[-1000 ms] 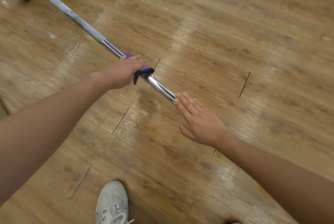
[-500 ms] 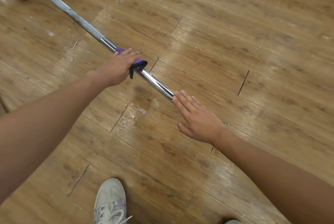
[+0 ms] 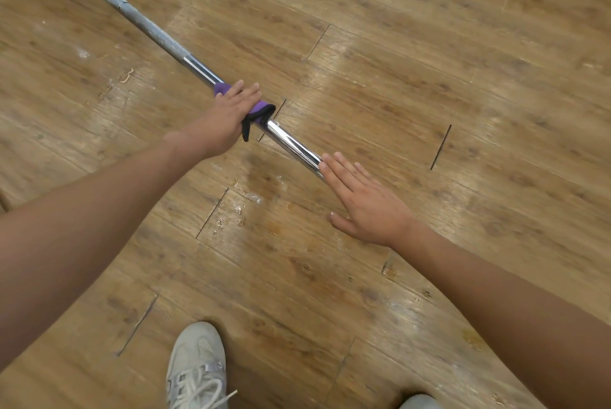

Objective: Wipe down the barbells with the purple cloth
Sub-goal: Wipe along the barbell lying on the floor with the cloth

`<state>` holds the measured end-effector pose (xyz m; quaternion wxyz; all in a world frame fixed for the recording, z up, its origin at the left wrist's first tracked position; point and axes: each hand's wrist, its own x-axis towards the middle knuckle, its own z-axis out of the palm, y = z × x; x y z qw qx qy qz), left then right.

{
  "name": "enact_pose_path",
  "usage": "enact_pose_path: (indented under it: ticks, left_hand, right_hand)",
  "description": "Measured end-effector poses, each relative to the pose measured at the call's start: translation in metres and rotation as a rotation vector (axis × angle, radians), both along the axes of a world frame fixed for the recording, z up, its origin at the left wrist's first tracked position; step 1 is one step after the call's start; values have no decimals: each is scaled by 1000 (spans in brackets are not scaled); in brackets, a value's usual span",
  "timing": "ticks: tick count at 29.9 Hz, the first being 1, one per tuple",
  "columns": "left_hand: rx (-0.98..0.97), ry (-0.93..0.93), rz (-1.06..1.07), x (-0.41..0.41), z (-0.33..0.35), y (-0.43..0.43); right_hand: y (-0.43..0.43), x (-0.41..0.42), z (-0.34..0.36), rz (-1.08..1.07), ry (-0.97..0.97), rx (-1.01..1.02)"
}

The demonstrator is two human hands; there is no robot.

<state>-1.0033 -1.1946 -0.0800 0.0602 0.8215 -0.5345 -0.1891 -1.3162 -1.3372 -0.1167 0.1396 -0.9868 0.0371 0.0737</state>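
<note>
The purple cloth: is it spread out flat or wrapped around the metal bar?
Wrapped around the steel barbell bar: the left hand holds the purple cloth bunched over it, with one black-edged corner hanging loose.

Steel barbell [image 3: 165, 40] lying diagonally, part knurled, part polished – purple cloth [image 3: 259, 108], black-edged, wrapped round its shaft

- Bright, even light everywhere, warm on the wooden floor [image 3: 363, 276].
- White glare at the far right, and a pale sheen streaks the planks.
- Sharp highlights run along the chrome barbell [image 3: 291, 144], and a soft shadow lies on its near side.
- The edges bow with wide-angle stretch, and the far left corner smears soft.
</note>
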Motion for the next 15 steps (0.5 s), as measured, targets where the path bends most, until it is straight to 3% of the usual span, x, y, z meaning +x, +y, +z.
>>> enact_pose_path:
  ticks: [5, 11, 15]
  left_hand:
    - [-12, 7, -99, -8, -2, -5]
    - [-2, -13, 63, 2, 0, -19]
    - [-8, -18, -10, -19, 0, -23]
  right_hand:
    - [-8, 1, -1, -5, -6, -9]
    - [-16, 2, 1, -7, 1, -26]
    - [-20, 2, 1, -9, -3, -22]
